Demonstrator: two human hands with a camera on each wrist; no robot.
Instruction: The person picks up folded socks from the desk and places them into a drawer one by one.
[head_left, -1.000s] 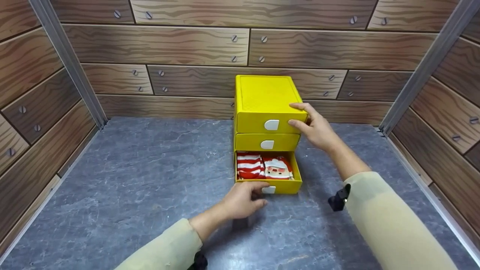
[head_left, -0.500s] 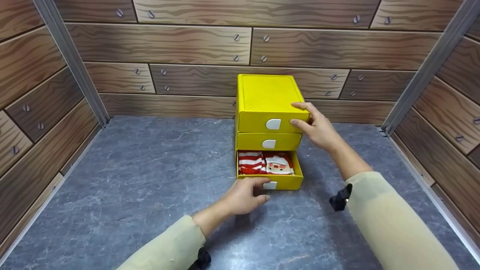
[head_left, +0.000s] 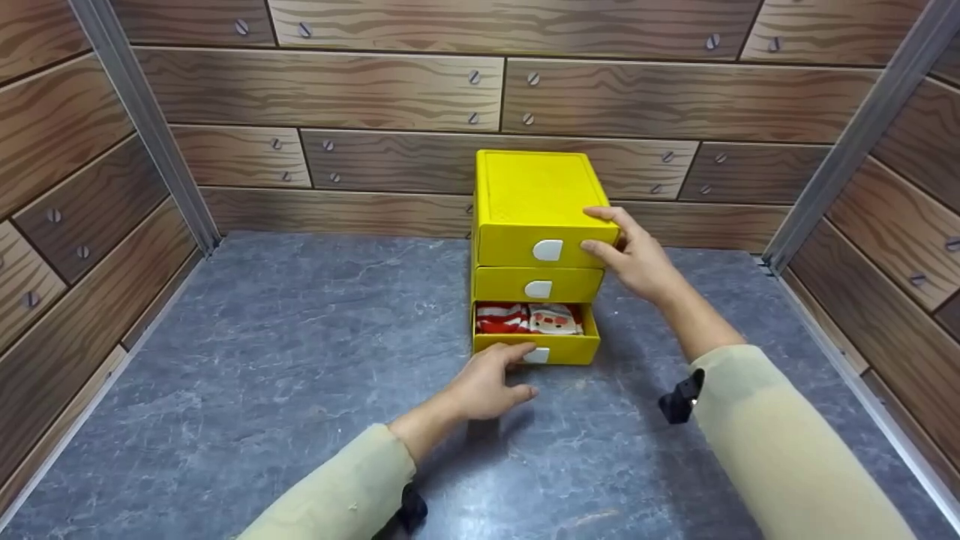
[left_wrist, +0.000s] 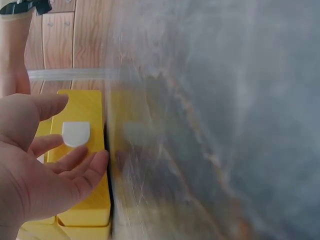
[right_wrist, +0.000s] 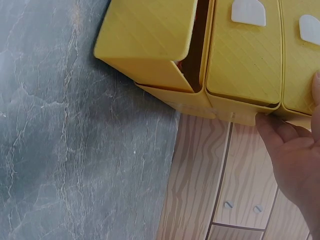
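Note:
A yellow three-drawer cabinet with white tabs stands right of middle near the back wall. Its bottom drawer is pulled partly out, while the upper two are closed. Inside lie folded cloth pieces, one red-and-white striped, the other with a Santa face. My left hand has its fingertips at the drawer's front beside the white tab, fingers loosely extended and thumb apart. My right hand holds the cabinet's upper right corner, thumb on the top drawer's front and fingers over the top and side.
A grey marbled table surface spreads around the cabinet. Wood-patterned panels enclose the back and both sides, with grey metal posts at the corners. Black devices are strapped at the wrists.
The bottom drawer has slid inward, away from me, with my left hand moving forward against its front. The cloth shows less now. My right hand keeps its hold on the cabinet corner.

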